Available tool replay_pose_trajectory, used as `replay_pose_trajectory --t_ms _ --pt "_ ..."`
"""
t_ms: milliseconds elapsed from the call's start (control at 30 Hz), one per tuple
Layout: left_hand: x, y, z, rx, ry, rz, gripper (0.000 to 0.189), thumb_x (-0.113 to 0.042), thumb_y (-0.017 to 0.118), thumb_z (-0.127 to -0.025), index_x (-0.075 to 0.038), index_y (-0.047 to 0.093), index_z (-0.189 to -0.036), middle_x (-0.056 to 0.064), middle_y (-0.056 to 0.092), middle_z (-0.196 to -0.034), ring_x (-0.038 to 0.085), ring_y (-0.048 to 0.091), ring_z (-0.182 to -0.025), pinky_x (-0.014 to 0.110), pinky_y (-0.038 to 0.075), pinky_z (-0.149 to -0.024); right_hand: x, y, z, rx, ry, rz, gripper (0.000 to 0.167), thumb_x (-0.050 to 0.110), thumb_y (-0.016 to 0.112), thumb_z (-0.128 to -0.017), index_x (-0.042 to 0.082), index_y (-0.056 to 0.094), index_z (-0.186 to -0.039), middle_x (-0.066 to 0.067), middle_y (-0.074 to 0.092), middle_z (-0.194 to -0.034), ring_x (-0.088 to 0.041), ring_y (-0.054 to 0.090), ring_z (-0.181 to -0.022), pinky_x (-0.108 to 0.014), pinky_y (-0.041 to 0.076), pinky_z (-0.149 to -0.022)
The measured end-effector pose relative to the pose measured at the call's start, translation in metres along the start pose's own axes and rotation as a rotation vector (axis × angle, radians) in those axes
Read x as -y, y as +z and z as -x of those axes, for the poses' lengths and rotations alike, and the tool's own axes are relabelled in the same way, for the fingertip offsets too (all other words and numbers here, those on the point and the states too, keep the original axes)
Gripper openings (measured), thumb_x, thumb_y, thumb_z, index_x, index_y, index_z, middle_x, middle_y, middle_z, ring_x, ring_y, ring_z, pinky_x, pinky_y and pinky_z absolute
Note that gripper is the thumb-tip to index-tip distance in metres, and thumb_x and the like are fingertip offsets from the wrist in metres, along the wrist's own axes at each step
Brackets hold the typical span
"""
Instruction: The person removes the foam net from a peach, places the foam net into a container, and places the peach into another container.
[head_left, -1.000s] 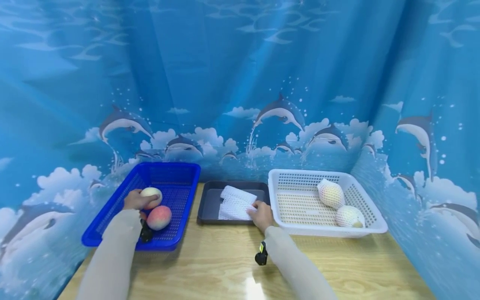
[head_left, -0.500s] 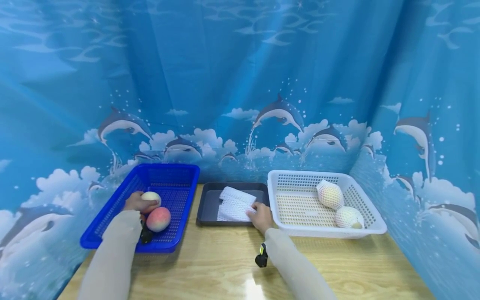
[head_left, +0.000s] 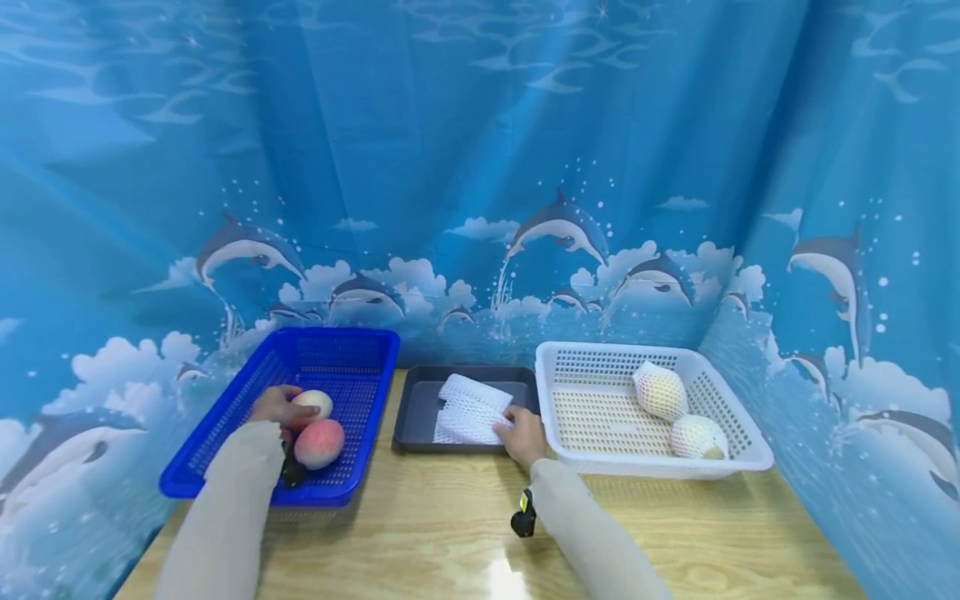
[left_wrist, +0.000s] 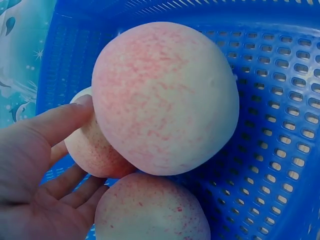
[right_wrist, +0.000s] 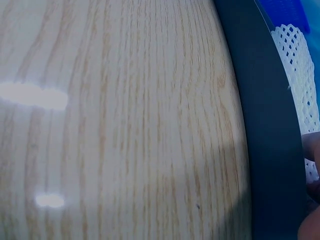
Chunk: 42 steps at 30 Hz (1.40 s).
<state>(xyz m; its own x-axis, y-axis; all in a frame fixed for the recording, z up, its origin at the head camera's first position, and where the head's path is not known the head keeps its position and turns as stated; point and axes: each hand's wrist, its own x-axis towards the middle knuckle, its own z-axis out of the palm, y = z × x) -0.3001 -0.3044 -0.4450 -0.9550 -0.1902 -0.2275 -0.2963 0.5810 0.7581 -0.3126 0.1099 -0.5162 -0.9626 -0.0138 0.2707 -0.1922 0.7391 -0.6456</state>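
In the blue basket [head_left: 363,417] at the left, my left hand [head_left: 276,407] grips a pale peach [head_left: 315,403] from its left side. The left wrist view has the thumb [left_wrist: 75,117] against this peach [left_wrist: 97,147], with the other fingers low beside it. A pinker peach [head_left: 319,443] lies just in front, and it looms large in the left wrist view. Partly hidden by the hand is a third peach [left_wrist: 152,212]. My right hand [head_left: 522,433] pinches the right edge of white foam netting [head_left: 472,412] on a dark tray [head_left: 420,443].
A white basket [head_left: 585,457] stands on the right with two net-wrapped fruits, one [head_left: 661,392] behind the other [head_left: 698,437]. The wooden table [head_left: 420,533] spreads in front, and a blue dolphin-print curtain [head_left: 450,167] hangs close behind the containers.
The pale peach has shifted a little right and down with my left hand, closer to the pinker peach. My right hand stays on the netting.
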Motion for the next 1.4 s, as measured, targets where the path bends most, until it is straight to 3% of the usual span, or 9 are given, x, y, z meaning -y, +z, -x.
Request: replay_pose_trajectory --t_ms 200,400,633,900,1067,1200,1267,1400 --pt "0.001 0.001 0.0 0.005 -0.04 0.013 0.075 -0.019 0.071 -0.084 0.013 0.031 -0.139 0.038 0.043 -0.131 0.04 0.057 -0.106 0.036 0.056 -0.068 -0.001 0.002 0.0 0.004 -0.005 -0.003 0.015 0.015 0.075 -0.078 0.005 0.069 -0.087 -0.009 0.07 -0.083 -0.024 0.064 -0.075 -0.038 0.053 -0.069" --pt "-0.003 0.001 0.004 0.016 -0.054 0.035 0.076 -0.02 0.069 -0.086 0.012 0.029 -0.141 0.038 0.041 -0.134 0.042 0.056 -0.108 0.037 0.056 -0.066 -0.001 0.002 0.001 -0.001 0.001 0.002 0.015 0.015 0.075 -0.078 0.005 0.069 -0.088 -0.009 0.07 -0.084 -0.024 0.064 -0.076 -0.039 0.054 -0.07" --pt "-0.004 -0.001 0.006 0.017 -0.059 0.039 0.075 -0.02 0.067 -0.088 0.011 0.026 -0.143 0.037 0.03 -0.142 0.047 0.045 -0.119 0.043 0.057 -0.07 0.0 0.002 0.003 -0.016 -0.012 -0.001 0.015 0.015 0.075 -0.079 0.005 0.069 -0.087 -0.01 0.07 -0.084 -0.027 0.065 -0.078 -0.041 0.054 -0.071" --pt "-0.005 -0.003 0.006 0.022 -0.035 0.035 0.075 -0.022 0.066 -0.089 0.01 0.026 -0.143 0.038 0.031 -0.141 0.048 0.045 -0.118 0.042 0.059 -0.065 -0.001 0.004 0.002 -0.008 0.013 -0.022 0.023 0.017 0.073 -0.082 0.002 0.071 -0.099 -0.014 0.071 -0.096 -0.032 0.067 -0.091 -0.043 0.055 -0.08" --pt "-0.008 -0.007 0.005 0.015 -0.007 -0.038 0.074 -0.024 0.064 -0.09 0.011 0.026 -0.143 0.039 0.034 -0.138 0.05 0.045 -0.119 0.051 0.055 -0.082 -0.003 0.004 0.001 -0.018 -0.013 -0.035 0.03 0.018 0.072 -0.082 -0.001 0.069 -0.105 -0.018 0.07 -0.102 -0.035 0.066 -0.097 -0.046 0.054 -0.085" --pt "-0.011 -0.014 0.006 0.012 0.055 -0.098 0.073 -0.024 0.061 -0.092 0.016 0.024 -0.142 0.042 0.037 -0.135 0.052 0.043 -0.121 0.056 0.045 -0.097 -0.003 0.004 0.003 -0.048 -0.083 -0.039 0.036 0.024 0.069 -0.085 -0.003 0.067 -0.109 -0.02 0.069 -0.105 -0.037 0.064 -0.099 -0.046 0.053 -0.086" --pt "-0.014 -0.018 0.007 0.036 0.066 -0.067 0.076 -0.024 0.061 -0.093 0.016 0.021 -0.143 0.042 0.033 -0.138 0.053 0.039 -0.125 0.057 0.041 -0.101 -0.002 0.003 0.004 -0.055 -0.109 -0.041 0.039 0.026 0.067 -0.087 -0.003 0.066 -0.112 -0.022 0.067 -0.106 -0.039 0.063 -0.099 -0.048 0.052 -0.087" --pt "-0.022 -0.025 0.011 0.043 0.118 -0.094 0.081 -0.031 0.062 -0.092 0.016 0.02 -0.143 0.042 0.028 -0.141 0.053 0.031 -0.13 0.058 0.036 -0.106 0.006 0.001 0.003 -0.051 -0.123 -0.065 0.04 0.024 0.065 -0.09 -0.004 0.062 -0.119 -0.025 0.064 -0.112 -0.04 0.06 -0.105 -0.05 0.049 -0.092"
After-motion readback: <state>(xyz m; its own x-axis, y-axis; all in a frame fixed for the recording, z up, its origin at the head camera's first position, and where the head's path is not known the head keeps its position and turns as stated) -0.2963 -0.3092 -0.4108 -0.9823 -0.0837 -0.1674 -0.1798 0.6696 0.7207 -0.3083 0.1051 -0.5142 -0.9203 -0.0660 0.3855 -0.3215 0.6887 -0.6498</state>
